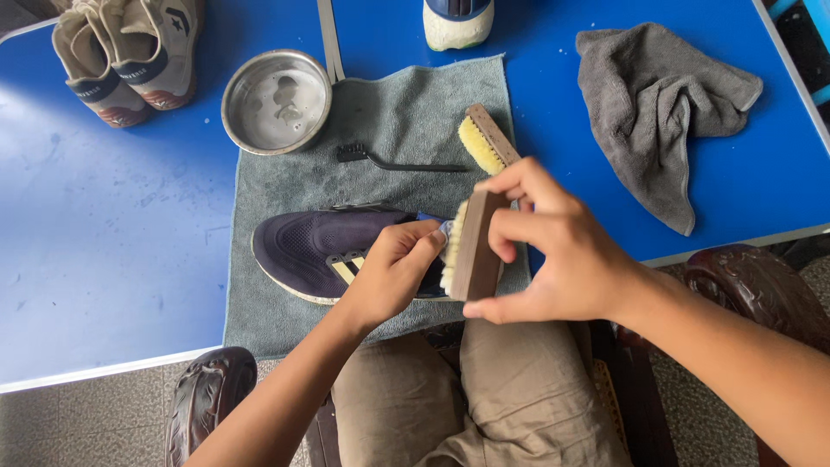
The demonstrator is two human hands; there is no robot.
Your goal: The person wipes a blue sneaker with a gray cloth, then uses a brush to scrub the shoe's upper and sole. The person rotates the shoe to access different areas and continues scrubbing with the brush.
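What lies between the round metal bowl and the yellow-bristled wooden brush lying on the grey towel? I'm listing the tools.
In the head view, a small black brush with a thin handle lies on the grey towel between the round metal bowl and the yellow-bristled wooden brush.

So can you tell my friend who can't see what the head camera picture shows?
A person's right hand holds a wooden brush against a dark navy sneaker, which the left hand steadies on a grey towel. The blue table also holds a metal bowl.
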